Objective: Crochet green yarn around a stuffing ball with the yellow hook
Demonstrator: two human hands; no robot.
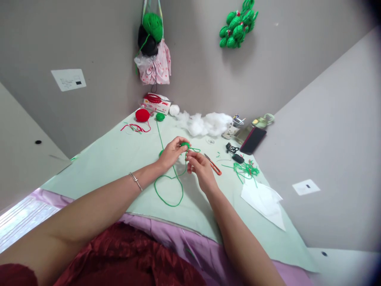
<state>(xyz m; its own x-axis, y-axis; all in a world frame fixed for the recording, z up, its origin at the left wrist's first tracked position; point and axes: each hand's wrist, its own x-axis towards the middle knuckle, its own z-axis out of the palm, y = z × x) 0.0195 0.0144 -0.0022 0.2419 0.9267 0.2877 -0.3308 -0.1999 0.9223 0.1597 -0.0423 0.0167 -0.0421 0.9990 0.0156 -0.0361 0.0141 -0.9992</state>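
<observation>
My left hand [172,154] is closed around a small green crocheted piece [185,145], held above the table. Close beside it, my right hand [202,170] pinches the green yarn [182,194] just under the piece; whether a thin hook or needle is also in those fingers, I cannot tell. A small yarn loop sticks out to the right of the piece. From the hands the strand drops into a wide loop on the table, and a line of yarn runs back to a small green ball [160,117]. An orange-handled cutter [214,167] lies right of my right hand.
White stuffing [205,124] is heaped at the back, with a red yarn ball [142,115] to its left. A phone [253,140], a pen cup [233,129], green yarn scraps [246,169] and white paper [263,200] occupy the right side. Green crocheted pieces [238,28] hang on the wall.
</observation>
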